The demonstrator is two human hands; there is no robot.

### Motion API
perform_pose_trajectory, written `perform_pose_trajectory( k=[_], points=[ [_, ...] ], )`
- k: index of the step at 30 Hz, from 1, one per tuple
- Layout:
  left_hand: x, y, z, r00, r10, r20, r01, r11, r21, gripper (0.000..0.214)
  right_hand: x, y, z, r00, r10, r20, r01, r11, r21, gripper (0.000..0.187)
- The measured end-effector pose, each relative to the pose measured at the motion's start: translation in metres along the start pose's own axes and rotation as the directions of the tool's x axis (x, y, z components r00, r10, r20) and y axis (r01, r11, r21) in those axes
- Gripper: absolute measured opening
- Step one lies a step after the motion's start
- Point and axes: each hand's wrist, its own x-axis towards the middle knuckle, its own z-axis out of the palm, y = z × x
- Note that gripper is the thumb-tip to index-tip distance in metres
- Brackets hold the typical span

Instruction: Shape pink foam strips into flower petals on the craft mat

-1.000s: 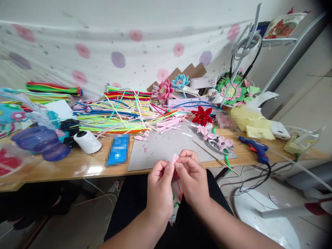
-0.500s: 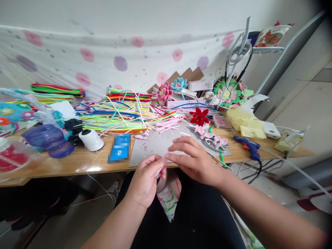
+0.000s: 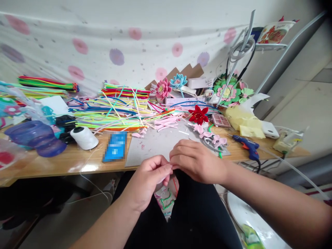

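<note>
My left hand (image 3: 149, 181) and my right hand (image 3: 197, 160) meet fingertip to fingertip just in front of the wooden table's (image 3: 64, 162) near edge, over my lap. Both are closed in a pinch on a small piece hidden between the fingers. A clear bag of coloured scraps (image 3: 166, 199) lies in my lap below them. On the grey cutting mat (image 3: 158, 141) beyond my hands lie pink petal pieces (image 3: 215, 140) and pink strips (image 3: 166, 122). A red pipe-cleaner flower (image 3: 198, 114) stands at the mat's far right corner.
A big pile of coloured pipe cleaners (image 3: 116, 109) fills the table's middle. A white thread spool (image 3: 83, 137), a purple bowl (image 3: 36, 136) and a blue card (image 3: 115, 146) lie at the left. A blue glue gun (image 3: 246, 147) and yellow paper (image 3: 243, 121) lie at the right.
A second ago both hands held a small pink piece upright above the mat's edge. My right hand reached out over the mat, then drew back; now both pinch together lower, the piece hidden.
</note>
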Motion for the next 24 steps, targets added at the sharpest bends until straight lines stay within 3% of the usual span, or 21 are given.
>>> perform_pose_trajectory(
  k=[2, 5, 7, 9, 11, 13, 15, 16, 17, 19, 24],
  points=[
    [0.004, 0.0, -0.002, 0.991, 0.12, -0.051, -0.097, 0.939, 0.33, 0.023, -0.006, -0.001, 0.013, 0.993, 0.115, -0.027, -0.115, 0.993, 0.012, 0.013],
    [0.015, -0.002, -0.01, 0.941, 0.337, 0.041, -0.255, 0.624, 0.738, 0.024, -0.017, -0.002, 0.039, 0.951, 0.291, -0.107, -0.281, 0.954, 0.1, 0.013],
    [0.024, -0.003, -0.019, 0.899, 0.394, 0.193, -0.35, 0.381, 0.856, 0.022, -0.023, -0.001, 0.059, 0.894, 0.426, -0.139, -0.384, 0.888, 0.254, 0.012],
    [0.034, -0.003, -0.029, 0.881, 0.362, 0.306, -0.411, 0.261, 0.873, 0.021, -0.027, -0.001, 0.078, 0.797, 0.587, -0.139, -0.492, 0.766, 0.413, 0.012],
    [0.042, -0.003, -0.035, 0.89, 0.368, 0.27, -0.395, 0.324, 0.859, 0.015, -0.026, -0.002, 0.093, 0.644, 0.748, -0.159, -0.587, 0.617, 0.525, 0.013],
    [0.046, -0.004, -0.035, 0.904, 0.424, 0.057, -0.316, 0.57, 0.759, 0.002, -0.021, -0.004, 0.103, 0.466, 0.86, -0.208, -0.597, 0.479, 0.643, 0.013],
    [0.047, -0.01, -0.028, 0.902, 0.388, -0.19, -0.277, 0.856, 0.436, 0.021, -0.014, -0.006, 0.106, 0.317, 0.92, -0.232, -0.521, 0.373, 0.768, 0.014],
    [0.046, -0.014, -0.023, 0.912, 0.333, -0.239, -0.287, 0.935, 0.207, 0.027, -0.01, -0.008, 0.107, 0.266, 0.937, -0.226, -0.468, 0.331, 0.819, 0.014],
    [0.045, -0.018, -0.016, 0.922, 0.293, -0.251, -0.299, 0.954, 0.014, 0.023, -0.007, -0.011, 0.106, 0.233, 0.949, -0.213, -0.416, 0.295, 0.86, 0.015],
    [0.043, -0.027, -0.004, 0.933, 0.244, -0.265, -0.3, 0.933, -0.197, 0.015, -0.001, -0.017, 0.103, 0.206, 0.961, -0.184, -0.326, 0.245, 0.913, 0.015],
    [0.038, -0.033, 0.014, 0.929, 0.149, -0.338, -0.264, 0.908, -0.326, 0.012, 0.005, -0.035, 0.1, 0.181, 0.981, -0.066, -0.218, 0.105, 0.97, 0.013]
  ],
)
